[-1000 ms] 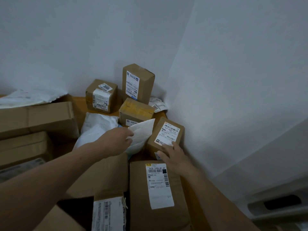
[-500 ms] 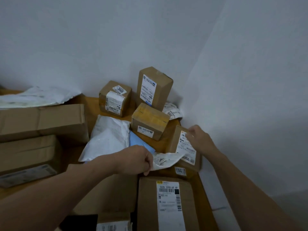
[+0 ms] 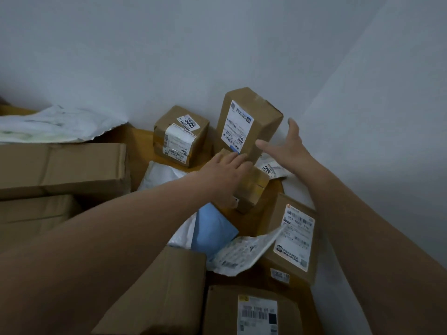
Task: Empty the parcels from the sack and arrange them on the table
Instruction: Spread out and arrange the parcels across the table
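Parcels crowd a wooden table (image 3: 141,147) in a wall corner. A tall brown box (image 3: 249,122) stands upright at the back. My left hand (image 3: 225,175) lies on a small taped box (image 3: 254,188) in front of it, fingers straight and reaching the tall box's base. My right hand (image 3: 289,148) is spread open at the tall box's right side, thumb near its front edge. A crumpled white mailer (image 3: 242,255) lies loose against a labelled box (image 3: 295,235) at the right. The sack is not in sight.
A cube box marked 3005 (image 3: 181,136) stands left of the tall box. A small white packet marked 2005 (image 3: 271,169), a blue mailer (image 3: 212,228) and a white mailer (image 3: 164,172) lie between. Large cartons (image 3: 63,168) fill the left; another box (image 3: 254,310) is nearest.
My left hand let go of the white mailer, which now lies by the right box. Both hands moved up to the back corner, around the tall box and the small taped box.
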